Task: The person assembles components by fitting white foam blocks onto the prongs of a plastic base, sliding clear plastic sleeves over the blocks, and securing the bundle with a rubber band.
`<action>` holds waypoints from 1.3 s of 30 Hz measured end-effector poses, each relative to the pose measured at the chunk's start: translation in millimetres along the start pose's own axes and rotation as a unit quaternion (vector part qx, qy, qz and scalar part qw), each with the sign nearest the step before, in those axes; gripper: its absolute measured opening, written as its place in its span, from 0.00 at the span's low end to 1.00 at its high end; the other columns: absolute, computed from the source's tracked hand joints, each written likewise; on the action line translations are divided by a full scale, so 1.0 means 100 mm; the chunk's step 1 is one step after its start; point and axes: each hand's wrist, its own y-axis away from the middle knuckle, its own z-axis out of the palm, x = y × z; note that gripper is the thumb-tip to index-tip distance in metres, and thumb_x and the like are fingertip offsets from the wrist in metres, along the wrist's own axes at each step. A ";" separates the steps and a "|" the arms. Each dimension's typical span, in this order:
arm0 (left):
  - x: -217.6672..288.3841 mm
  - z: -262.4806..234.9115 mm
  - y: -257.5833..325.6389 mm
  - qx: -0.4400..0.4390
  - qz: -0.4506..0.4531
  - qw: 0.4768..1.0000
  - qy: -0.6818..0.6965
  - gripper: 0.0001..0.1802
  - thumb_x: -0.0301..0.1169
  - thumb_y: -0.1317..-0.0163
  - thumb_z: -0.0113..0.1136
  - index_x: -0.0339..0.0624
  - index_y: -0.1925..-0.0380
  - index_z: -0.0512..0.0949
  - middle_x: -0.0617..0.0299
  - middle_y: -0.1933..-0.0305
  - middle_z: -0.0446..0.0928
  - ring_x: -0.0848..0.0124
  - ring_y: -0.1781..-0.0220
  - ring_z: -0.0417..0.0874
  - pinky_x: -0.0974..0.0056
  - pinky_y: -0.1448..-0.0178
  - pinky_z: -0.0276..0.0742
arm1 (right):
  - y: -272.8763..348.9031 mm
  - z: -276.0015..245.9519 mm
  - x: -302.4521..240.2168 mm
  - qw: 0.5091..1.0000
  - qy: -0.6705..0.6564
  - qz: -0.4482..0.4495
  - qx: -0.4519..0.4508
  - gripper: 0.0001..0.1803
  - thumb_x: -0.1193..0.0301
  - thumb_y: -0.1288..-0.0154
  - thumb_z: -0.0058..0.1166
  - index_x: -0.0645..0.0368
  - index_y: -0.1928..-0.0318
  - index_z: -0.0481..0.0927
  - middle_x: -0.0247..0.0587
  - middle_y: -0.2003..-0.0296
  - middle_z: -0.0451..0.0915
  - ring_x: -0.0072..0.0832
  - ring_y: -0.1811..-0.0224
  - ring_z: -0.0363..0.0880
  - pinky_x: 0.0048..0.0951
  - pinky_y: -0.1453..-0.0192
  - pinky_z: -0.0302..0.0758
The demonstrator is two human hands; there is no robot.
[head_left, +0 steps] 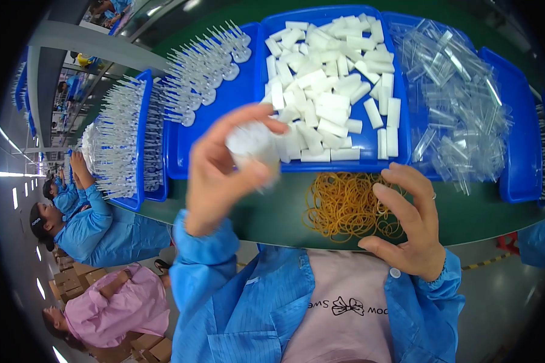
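My left hand is raised in front of the blue trays, its fingers and thumb closed around a white, round-ended bundle. The bundle looks partly see-through at its lower end, and motion blurs it, so its exact kind is unclear. Over the right edge of a heap of yellow-brown rubber bands, my right hand has its fingers spread and curved, with nothing seen in them. The bands lie on the green tabletop near its front edge.
Behind the bands, a blue tray holds many white blocks. Clear plastic sleeves fill the tray to the right. White spiked parts with clear bases stand at the left. People in blue and pink are at far left.
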 end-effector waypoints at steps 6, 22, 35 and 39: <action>0.42 -0.59 -1.04 0.035 0.154 0.910 -0.383 0.36 0.32 0.54 0.72 0.50 0.42 0.68 0.60 0.61 0.75 0.70 0.62 0.79 0.68 0.60 0.75 | 0.06 0.00 0.07 0.997 -0.058 0.010 -0.048 0.35 0.66 0.57 0.66 0.58 0.45 0.73 0.47 0.47 0.68 0.45 0.48 0.70 0.43 0.44 0.67; -0.24 -0.91 -3.86 -0.126 -0.011 0.637 -0.760 0.39 0.33 0.59 0.71 0.45 0.42 0.67 0.47 0.46 0.72 0.51 0.41 0.71 0.56 0.36 0.66 | 0.03 0.05 0.42 0.987 -0.121 0.075 -0.077 0.37 0.69 0.54 0.65 0.55 0.40 0.67 0.45 0.46 0.67 0.37 0.52 0.73 0.36 0.52 0.72; 0.39 -0.93 -2.07 0.034 0.165 0.741 -0.650 0.10 0.33 0.43 0.61 0.38 0.64 0.80 0.55 0.67 0.79 0.66 0.68 0.80 0.64 0.64 0.74 | 0.11 0.05 0.20 0.997 -0.074 0.025 -0.024 0.33 0.73 0.53 0.63 0.59 0.43 0.70 0.45 0.49 0.71 0.40 0.53 0.75 0.35 0.54 0.74; -0.03 -0.81 -1.53 -0.037 0.302 0.695 -0.652 0.06 0.29 0.46 0.59 0.37 0.71 0.79 0.51 0.70 0.78 0.53 0.66 0.78 0.55 0.62 0.74 | 0.16 -0.04 0.00 0.997 -0.059 0.032 0.024 0.30 0.75 0.55 0.64 0.61 0.47 0.73 0.47 0.51 0.73 0.41 0.54 0.76 0.35 0.53 0.74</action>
